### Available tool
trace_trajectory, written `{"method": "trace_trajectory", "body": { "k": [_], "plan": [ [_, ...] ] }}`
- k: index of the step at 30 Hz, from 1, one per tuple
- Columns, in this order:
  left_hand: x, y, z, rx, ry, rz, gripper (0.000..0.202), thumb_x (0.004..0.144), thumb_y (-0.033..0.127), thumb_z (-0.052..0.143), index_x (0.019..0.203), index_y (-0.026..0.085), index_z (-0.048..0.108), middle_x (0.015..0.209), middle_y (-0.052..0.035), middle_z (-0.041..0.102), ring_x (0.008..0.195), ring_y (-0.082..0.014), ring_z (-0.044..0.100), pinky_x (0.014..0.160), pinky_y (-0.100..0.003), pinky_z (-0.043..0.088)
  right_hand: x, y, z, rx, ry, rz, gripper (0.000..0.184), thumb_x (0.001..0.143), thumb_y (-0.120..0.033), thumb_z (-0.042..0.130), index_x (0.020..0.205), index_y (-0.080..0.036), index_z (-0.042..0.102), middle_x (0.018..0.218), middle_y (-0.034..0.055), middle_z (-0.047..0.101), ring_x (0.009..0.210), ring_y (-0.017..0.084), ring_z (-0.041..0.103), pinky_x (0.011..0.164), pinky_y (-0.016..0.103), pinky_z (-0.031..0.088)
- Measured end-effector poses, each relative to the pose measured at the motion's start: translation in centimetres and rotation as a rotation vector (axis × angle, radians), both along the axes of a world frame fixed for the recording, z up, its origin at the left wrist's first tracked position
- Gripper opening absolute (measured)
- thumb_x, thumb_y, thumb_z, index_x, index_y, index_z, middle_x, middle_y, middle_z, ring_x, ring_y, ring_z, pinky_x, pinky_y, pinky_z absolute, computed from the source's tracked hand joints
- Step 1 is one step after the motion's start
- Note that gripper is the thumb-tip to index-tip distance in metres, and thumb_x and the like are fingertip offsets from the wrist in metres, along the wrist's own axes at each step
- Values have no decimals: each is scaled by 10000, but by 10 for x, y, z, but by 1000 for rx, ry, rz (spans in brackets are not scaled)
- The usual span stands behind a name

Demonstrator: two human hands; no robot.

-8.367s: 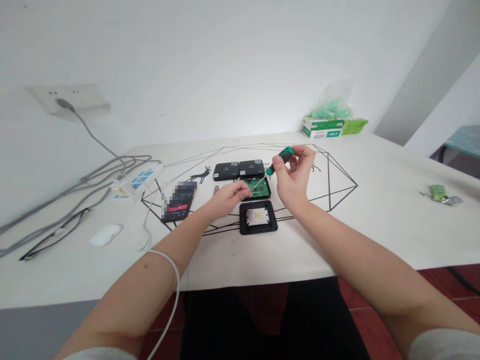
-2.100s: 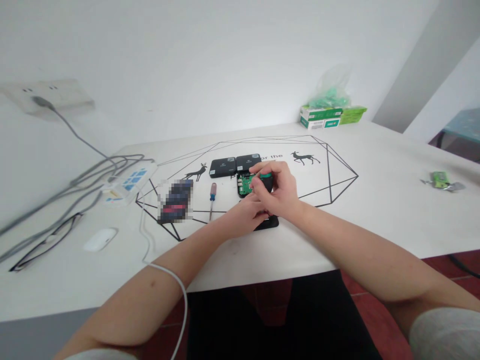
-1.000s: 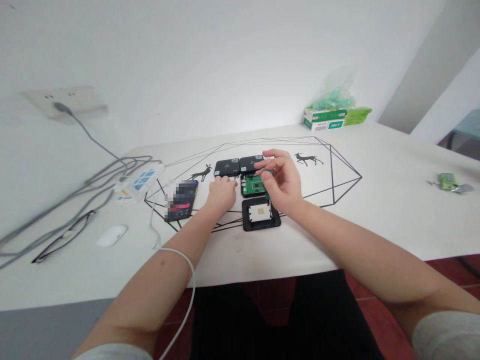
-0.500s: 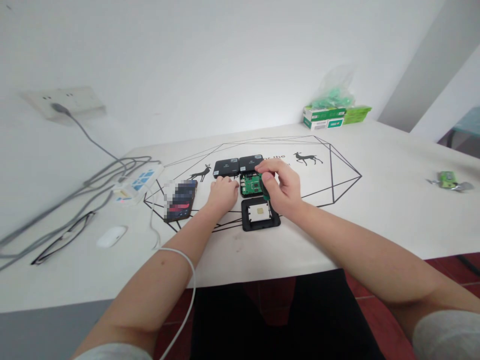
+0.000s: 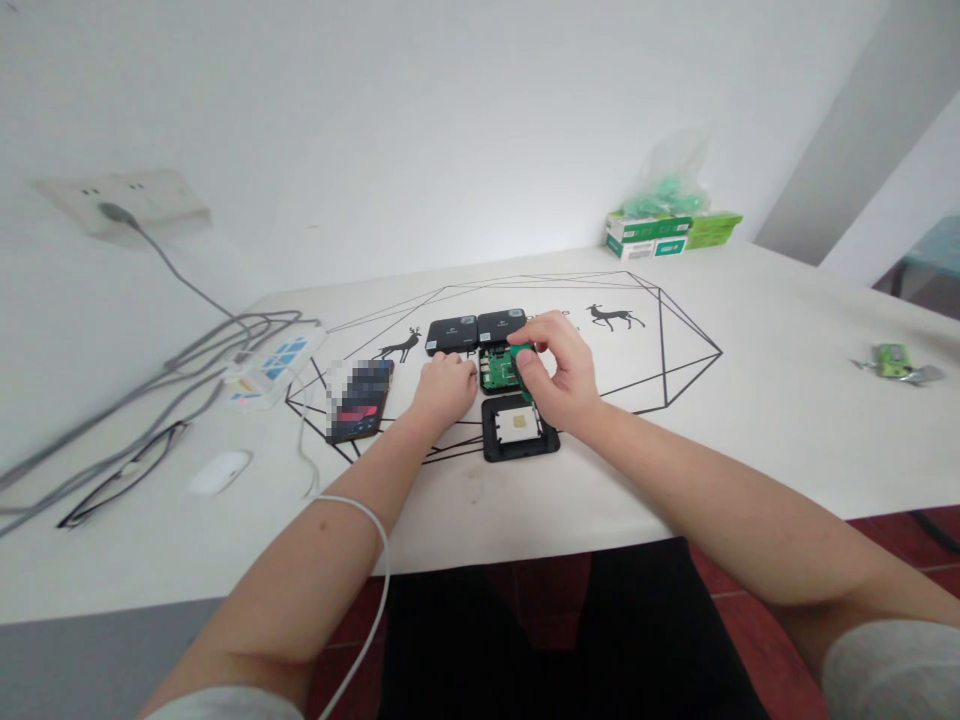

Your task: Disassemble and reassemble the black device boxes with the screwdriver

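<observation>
A green circuit board [image 5: 496,370] sits in an open black case on the table. My left hand [image 5: 448,388] is closed, its curled fingers against the left edge of that case. My right hand [image 5: 561,375] is over the board's right side, thumb and index finger pinched on a small dark green piece [image 5: 523,353]. The fingers hide most of the piece, so its kind is unclear. Nearer me, a black cover [image 5: 493,448] lies with its inside up, showing a white plate [image 5: 517,425]. Two closed black boxes [image 5: 452,336] stand side by side behind the board.
Left of my forearm are a phone [image 5: 361,402], a white earbud case or mouse [image 5: 221,471], eyeglasses [image 5: 126,475] and a clear power strip [image 5: 274,368] with grey cables. A white cable [image 5: 381,540] crosses my left forearm. Green boxes [image 5: 651,230] stand at the back right.
My right hand has shifted slightly up and left over the board, and more of the dark green piece shows between its fingers. My left hand has stayed nearly in place.
</observation>
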State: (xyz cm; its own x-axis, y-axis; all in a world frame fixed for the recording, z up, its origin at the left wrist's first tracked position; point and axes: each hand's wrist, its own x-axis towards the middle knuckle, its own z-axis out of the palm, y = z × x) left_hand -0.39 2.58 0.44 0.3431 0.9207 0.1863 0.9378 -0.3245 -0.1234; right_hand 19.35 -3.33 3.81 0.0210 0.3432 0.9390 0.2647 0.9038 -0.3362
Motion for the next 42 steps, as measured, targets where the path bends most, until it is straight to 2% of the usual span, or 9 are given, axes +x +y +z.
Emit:
{"method": "trace_trajectory", "body": {
  "k": [4,9,12,15,20,23,26,32,42],
  "plan": [
    [1,-1,1,6,26,-7,338,1043,259,456,1077,154,776,1112,-176,713,1132,-352,601,906,-450,489,-3,2,-2,-56,25,12,73,950,-218,604,1020,-240,615,1008,57,618,960,213,614,816,405,540],
    [1,-1,1,9,39,-13,335,1041,268,456,1082,154,769,1116,-178,711,1118,-348,607,905,-451,494,-6,6,-10,-247,126,177,173,968,-268,647,1062,-263,503,1224,74,659,969,168,705,872,382,587],
    [1,-1,1,14,46,-10,332,1044,271,456,1107,158,761,1123,-173,711,1125,-340,613,910,-439,495,-7,5,-12,-348,178,241,253,968,-306,671,1019,-281,425,1213,53,711,808,134,737,709,312,597],
    [1,-1,0,4,38,-10,327,1044,273,457,1109,161,757,1132,-176,707,1131,-339,615,920,-442,494,-7,4,-11,-408,202,252,289,977,-328,675,987,-286,389,1171,34,751,629,101,696,588,276,562],
    [1,-1,0,3,37,-12,329,1043,278,454,1120,156,749,1135,-185,703,1130,-345,614,920,-450,496,-5,0,-8,-337,166,165,242,951,-369,723,995,-269,507,1073,35,782,722,132,694,663,303,579],
    [1,-3,1,-2,32,-17,322,1038,263,456,1115,151,747,1144,-189,700,1129,-345,617,929,-457,497,-1,-2,-7,-271,82,157,92,1017,-323,589,1049,-251,636,1066,62,785,771,158,708,707,345,589],
    [2,-4,3,-17,28,-18,304,1036,261,471,1107,152,745,1155,-184,698,1138,-338,619,937,-446,492,1,-2,-5,-166,28,147,206,1021,-223,491,1043,-239,694,1015,68,777,906,197,724,811,390,587],
    [3,-5,4,-13,39,-10,289,1039,253,476,1094,152,741,1145,-176,701,1140,-332,626,930,-428,491,0,1,1,-59,-14,70,147,939,-168,530,989,-231,653,927,46,692,852,192,632,763,374,517],
    [2,-3,2,-8,45,-13,313,1037,276,468,1127,152,741,1153,-182,703,1142,-341,628,927,-439,495,-2,7,-4,-171,69,68,123,889,-210,652,962,-250,561,935,14,549,866,184,547,756,357,467]
  ]
}}
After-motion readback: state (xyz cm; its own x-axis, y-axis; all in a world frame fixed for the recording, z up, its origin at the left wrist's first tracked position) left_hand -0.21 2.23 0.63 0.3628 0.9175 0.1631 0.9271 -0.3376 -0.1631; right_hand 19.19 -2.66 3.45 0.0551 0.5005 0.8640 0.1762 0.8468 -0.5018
